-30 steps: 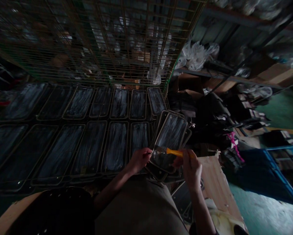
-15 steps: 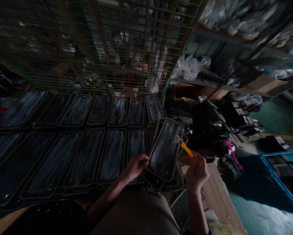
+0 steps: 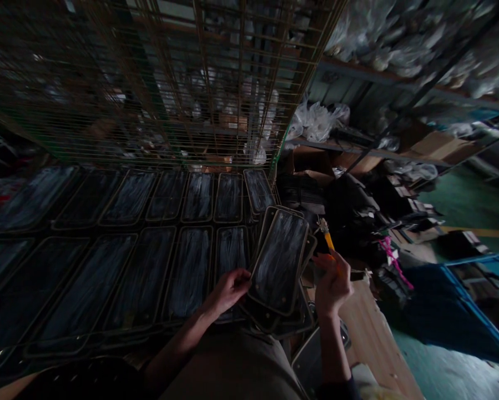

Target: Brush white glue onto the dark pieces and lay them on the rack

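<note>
My right hand (image 3: pixel 334 282) is wrapped round the yellow handle of a brush (image 3: pixel 327 236), whose head points up and away, just right of a stack of dark panels. The top panel (image 3: pixel 280 261) is rectangular with rounded corners and a pale rim, and whitish streaks cover its face. At its left edge, my left hand (image 3: pixel 232 289) pinches the rim between thumb and fingers. Similar streaked panels (image 3: pixel 190 272) lie in two rows to the left. Lower panels of the stack (image 3: pixel 266 318) stick out askew beneath the top one.
Behind the rows stands a wire mesh cage wall (image 3: pixel 216 83). Shelves at right hold plastic bags (image 3: pixel 316 122) and a cardboard box (image 3: pixel 436 145). A blue-framed bin (image 3: pixel 444 300) stands on the green floor, near a wooden board (image 3: pixel 372 333) by my right arm.
The brush has lifted off the top panel's upper right edge and moved right, clear of it. My left hand stays at the panel's left edge. The view has shifted slightly.
</note>
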A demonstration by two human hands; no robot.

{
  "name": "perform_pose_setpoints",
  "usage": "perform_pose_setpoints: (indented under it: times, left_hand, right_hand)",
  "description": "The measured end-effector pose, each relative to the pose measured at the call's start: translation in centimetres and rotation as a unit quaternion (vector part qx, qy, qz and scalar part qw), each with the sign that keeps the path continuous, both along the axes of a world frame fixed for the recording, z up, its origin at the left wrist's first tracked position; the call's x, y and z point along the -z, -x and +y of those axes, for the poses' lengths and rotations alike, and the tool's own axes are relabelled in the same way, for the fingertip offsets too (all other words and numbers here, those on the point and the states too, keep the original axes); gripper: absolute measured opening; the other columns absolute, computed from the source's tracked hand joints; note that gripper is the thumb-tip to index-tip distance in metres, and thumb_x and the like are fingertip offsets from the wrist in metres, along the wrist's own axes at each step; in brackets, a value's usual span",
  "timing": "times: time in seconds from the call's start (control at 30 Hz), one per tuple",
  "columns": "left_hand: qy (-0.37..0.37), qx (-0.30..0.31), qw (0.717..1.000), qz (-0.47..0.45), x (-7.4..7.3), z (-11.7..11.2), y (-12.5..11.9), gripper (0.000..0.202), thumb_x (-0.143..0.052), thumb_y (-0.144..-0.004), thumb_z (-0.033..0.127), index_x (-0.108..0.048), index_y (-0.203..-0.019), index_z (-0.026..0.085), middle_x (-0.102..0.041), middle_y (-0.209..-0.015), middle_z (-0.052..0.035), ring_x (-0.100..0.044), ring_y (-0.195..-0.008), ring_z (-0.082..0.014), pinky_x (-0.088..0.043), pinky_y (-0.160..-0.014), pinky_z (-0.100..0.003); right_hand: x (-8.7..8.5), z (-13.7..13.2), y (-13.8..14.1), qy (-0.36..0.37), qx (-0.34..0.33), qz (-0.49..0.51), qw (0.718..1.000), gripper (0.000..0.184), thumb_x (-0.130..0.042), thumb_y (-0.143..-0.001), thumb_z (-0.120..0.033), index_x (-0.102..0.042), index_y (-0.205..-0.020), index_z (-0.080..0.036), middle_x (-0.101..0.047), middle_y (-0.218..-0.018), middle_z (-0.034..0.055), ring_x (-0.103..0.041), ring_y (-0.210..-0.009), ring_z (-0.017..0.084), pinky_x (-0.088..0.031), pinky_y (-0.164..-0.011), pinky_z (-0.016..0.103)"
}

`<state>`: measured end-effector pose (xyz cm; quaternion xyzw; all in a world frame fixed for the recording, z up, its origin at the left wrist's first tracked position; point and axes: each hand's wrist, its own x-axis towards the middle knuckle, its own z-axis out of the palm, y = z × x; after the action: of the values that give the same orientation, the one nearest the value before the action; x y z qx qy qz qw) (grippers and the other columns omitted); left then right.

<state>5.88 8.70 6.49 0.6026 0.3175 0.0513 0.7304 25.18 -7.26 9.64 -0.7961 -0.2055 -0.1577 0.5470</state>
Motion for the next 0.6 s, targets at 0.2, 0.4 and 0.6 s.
perform_pose_setpoints:
  times: [0.2, 0.4, 0.6]
  left_hand:
    - [0.147, -0.012, 0.989, -0.02, -0.1, 0.7, 0.1, 0.025, -0.072, -0.067, 0.032, -0.061, -0.079, 0.013, -0.057, -0.062, 0.002, -0.05, -0.048, -0.0087, -0.034, -0.045, -0.02]
    - [0.296, -0.093, 0.946, -0.092, 0.8, 0.8, -0.1, 0.022, -0.072, -0.063, 0.03, -0.059, -0.071, 0.015, -0.046, -0.057, 0.0045, -0.037, -0.047, -0.0053, -0.027, -0.045, -0.021]
    - [0.338, -0.109, 0.922, -0.157, 0.0, 0.8, 0.4, 0.031, -0.08, -0.058, 0.034, -0.063, -0.075, 0.015, -0.048, -0.06, 0.0034, -0.038, -0.047, -0.0048, -0.024, -0.044, -0.02]
  right_hand:
    - [2.1, -0.3, 3.8, 0.056, 0.008, 0.023, 0.998, 0.038, -0.038, -0.101, -0.042, -0.059, -0.118, -0.015, -0.074, -0.084, 0.0064, -0.07, -0.08, 0.021, -0.052, -0.074, 0.033]
    - [3.9, -1.3, 5.6, 0.098, 0.0, 0.046, 0.994, 0.034, -0.036, -0.1, -0.041, -0.06, -0.105, -0.018, -0.072, -0.093, 0.0073, -0.069, -0.082, 0.021, -0.051, -0.072, 0.031]
    - [3.1, 0.2, 6.4, 0.192, -0.027, 0.041, 0.98, 0.039, -0.045, -0.094, -0.055, -0.069, -0.105, -0.026, -0.07, -0.087, 0.0085, -0.069, -0.077, 0.026, -0.054, -0.055, 0.035]
